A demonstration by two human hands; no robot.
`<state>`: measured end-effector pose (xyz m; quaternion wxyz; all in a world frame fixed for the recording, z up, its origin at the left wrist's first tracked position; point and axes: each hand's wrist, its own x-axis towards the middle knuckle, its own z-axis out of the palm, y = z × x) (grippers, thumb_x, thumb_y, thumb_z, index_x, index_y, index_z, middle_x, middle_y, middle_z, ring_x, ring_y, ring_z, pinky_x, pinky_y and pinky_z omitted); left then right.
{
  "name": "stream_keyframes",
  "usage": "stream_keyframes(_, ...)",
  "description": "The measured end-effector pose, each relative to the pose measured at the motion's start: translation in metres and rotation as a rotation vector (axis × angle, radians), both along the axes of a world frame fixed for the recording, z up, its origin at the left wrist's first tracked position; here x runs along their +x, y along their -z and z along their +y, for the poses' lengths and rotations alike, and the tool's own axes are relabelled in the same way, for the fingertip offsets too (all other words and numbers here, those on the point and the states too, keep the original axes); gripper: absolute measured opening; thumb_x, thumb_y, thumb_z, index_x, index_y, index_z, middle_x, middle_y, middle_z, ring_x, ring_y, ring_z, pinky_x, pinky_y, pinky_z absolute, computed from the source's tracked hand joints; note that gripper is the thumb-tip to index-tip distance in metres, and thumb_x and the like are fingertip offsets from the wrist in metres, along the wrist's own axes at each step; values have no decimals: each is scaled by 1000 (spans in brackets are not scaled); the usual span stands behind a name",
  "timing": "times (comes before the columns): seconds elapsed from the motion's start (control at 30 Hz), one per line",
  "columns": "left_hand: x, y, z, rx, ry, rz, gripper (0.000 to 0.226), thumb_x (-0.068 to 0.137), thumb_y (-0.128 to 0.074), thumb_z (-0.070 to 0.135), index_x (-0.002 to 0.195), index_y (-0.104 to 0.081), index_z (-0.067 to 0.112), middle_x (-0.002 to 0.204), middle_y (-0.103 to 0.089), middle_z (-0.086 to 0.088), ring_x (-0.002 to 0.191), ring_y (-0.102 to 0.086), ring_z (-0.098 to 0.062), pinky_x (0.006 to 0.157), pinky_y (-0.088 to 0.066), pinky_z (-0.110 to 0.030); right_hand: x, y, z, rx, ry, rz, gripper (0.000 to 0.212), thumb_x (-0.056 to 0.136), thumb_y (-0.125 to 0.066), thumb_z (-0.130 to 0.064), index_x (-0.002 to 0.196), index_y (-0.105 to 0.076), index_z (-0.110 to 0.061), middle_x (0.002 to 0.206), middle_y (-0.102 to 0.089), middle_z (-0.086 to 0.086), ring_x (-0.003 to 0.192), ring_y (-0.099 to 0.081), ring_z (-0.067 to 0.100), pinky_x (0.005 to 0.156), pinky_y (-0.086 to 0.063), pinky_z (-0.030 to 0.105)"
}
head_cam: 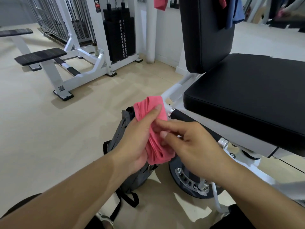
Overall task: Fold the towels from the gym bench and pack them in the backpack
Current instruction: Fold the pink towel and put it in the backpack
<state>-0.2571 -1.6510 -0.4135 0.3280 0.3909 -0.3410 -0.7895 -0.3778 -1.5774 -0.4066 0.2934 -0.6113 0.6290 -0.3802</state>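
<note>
A folded pink towel (148,107) is held upright above a grey backpack (133,179) that stands on the floor beside the bench. My left hand (135,142) grips the towel from the left, thumb across its front. My right hand (194,146) pinches the towel's right side with fingertips and thumb. The black padded gym bench (247,96) lies to the right with nothing on its seat. At the top of the upright backrest (206,30) hang a dark blue cloth (234,12) and a pink one (222,1). The backpack's opening is hidden behind my hands.
A white weight-stack machine (118,33) with black footplates stands at the back left. The bench's wheel and adjuster disc (189,182) sit low right of the backpack. Beige floor spreads to the left. Another pink cloth (160,4) hangs at the top centre.
</note>
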Motion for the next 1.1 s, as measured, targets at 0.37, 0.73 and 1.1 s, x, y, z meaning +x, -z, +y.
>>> stream_keyframes(0.37,14,2,-15,34,-117,95,61,93,-60,57,128,-68,7,117,-75,-15,89,-76,-28,67,-61,-39,11,19,-10,331,95,-575,50,82,-83,-33,125,-61,-22,110,-76,-4,100,-74,14,93,-60,40)
stream_keyframes(0.73,70,8,-64,-279,-69,-175,35,80,-75,33,103,-63,9,97,-78,-12,83,-77,-21,73,-62,-27,6,15,-12,-24,360,-534,57,78,-84,-6,124,-58,-27,110,-68,-2,94,-72,11,75,-62,30)
stream_keyframes(1.1,86,24,-35,-810,380,-469,91,57,-98,39,136,-53,38,127,-67,23,123,-61,3,102,-48,-20,16,17,-8,-87,135,-215,61,76,-88,-23,120,-48,-36,99,-73,-9,95,-71,9,79,-58,29)
